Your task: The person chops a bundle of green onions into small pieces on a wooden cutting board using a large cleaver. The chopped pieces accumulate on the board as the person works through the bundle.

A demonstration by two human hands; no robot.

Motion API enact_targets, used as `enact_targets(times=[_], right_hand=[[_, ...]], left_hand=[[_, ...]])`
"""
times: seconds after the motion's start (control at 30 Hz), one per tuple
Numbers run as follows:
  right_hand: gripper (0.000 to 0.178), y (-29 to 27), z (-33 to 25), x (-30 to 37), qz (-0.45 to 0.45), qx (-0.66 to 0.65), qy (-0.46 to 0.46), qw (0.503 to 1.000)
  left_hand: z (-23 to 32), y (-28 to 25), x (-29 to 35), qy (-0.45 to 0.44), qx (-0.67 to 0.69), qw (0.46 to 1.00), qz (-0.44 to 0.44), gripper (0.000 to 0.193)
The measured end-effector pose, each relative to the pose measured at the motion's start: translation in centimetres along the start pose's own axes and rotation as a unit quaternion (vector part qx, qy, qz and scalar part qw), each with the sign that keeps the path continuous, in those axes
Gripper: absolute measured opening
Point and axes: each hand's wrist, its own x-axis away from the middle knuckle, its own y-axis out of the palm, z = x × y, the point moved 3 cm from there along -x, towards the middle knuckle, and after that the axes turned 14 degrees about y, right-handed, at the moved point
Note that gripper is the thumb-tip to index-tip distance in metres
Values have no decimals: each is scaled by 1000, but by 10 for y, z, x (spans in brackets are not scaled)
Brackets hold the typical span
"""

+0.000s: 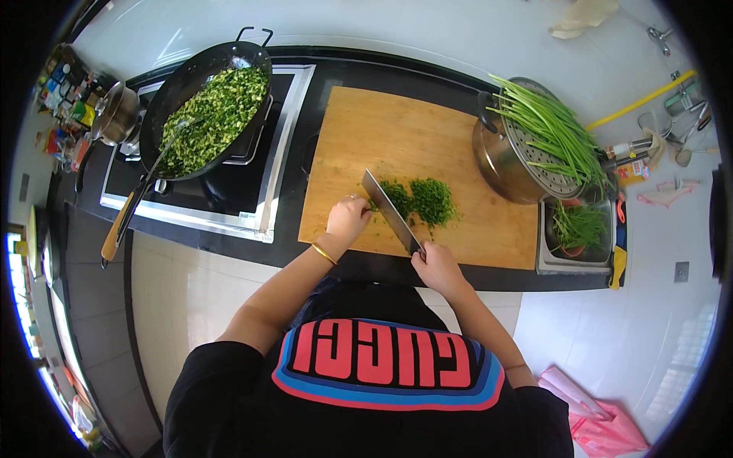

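My right hand grips the handle of a kitchen cleaver, whose broad blade slants away to the left over the wooden cutting board. Right of the blade lies a heap of finely chopped chives, and more chopped bits sit against the blade itself. On the blade's left side my left hand, with a gold bangle on the wrist, has its fingers curled together. A speck of green shows at those fingertips; what they hold, if anything, is hidden.
A wok of chopped greens stands on the stove at left, a wooden-handled spatula jutting over the counter edge. At right, long chives lie across a lidded steel pot. More greens fill the sink beside it.
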Motion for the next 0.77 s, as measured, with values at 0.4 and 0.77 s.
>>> enact_targets(times=[0.4, 0.77], right_hand=[[21, 26, -15, -17, 20, 86, 20, 996], [17, -7, 12, -22, -86, -357, 111, 923]], left_hand=[[9, -1, 4, 39, -41, 998, 26, 6], [42, -20, -14, 147, 49, 984, 93, 24]])
